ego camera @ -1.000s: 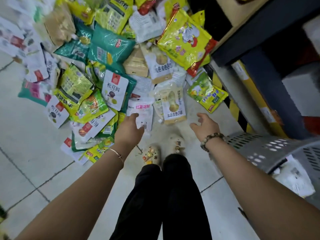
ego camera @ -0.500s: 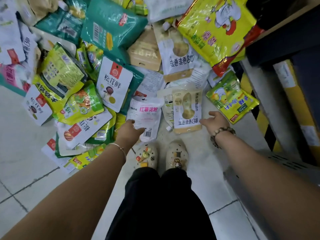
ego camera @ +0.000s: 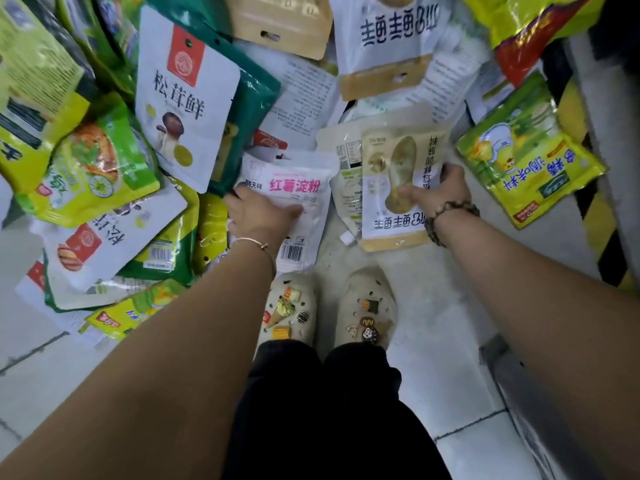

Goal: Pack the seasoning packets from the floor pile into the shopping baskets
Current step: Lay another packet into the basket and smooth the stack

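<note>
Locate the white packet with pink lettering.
Head view, centre, just ahead of the shoes: the pink-lettered packet is gripped by the left hand, left of the beige packet the right hand pinches.

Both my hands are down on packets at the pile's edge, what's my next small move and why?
Probably lift both clear of the pile: your left hand grips the white pink-lettered packet, your right hand pinches the beige pouch, thumb on top. Both look secured; neither is raised yet.

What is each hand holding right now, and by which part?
The left hand grips the white pink-lettered packet by its left edge; right hand grips the beige packet by its right edge.
</note>
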{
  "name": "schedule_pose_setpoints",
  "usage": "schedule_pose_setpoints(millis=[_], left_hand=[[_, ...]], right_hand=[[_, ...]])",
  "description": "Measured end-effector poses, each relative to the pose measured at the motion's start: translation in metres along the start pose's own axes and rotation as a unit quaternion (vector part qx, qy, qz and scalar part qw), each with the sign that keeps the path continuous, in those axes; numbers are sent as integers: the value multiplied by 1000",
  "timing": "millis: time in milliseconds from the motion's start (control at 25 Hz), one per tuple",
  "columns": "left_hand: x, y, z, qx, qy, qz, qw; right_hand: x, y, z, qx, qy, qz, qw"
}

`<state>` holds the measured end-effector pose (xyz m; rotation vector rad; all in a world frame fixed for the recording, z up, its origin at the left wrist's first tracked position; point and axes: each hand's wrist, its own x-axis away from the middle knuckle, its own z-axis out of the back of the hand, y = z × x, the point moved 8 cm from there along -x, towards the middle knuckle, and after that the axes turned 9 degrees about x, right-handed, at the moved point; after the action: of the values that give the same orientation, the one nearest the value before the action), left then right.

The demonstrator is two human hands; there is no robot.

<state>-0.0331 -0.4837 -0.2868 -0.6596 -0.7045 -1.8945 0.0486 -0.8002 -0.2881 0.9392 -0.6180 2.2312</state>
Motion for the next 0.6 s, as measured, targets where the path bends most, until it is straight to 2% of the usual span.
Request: schedule_pose_setpoints(millis=[160, 320, 440, 600], left_hand=[[-4, 1, 6, -1, 32, 21, 999], [-11, -4, -4, 154, -69, 55, 984], [3, 3, 3, 219, -70, 13, 973], [37, 27, 17, 202, -67, -72, 975]], right_hand=[[6, 7, -5, -14, -4, -19, 1000], [18, 16, -11, -82, -29, -28, 996], [31, 17, -3, -125, -16, -2, 992], [54, 14, 20, -121, 5, 33, 992]])
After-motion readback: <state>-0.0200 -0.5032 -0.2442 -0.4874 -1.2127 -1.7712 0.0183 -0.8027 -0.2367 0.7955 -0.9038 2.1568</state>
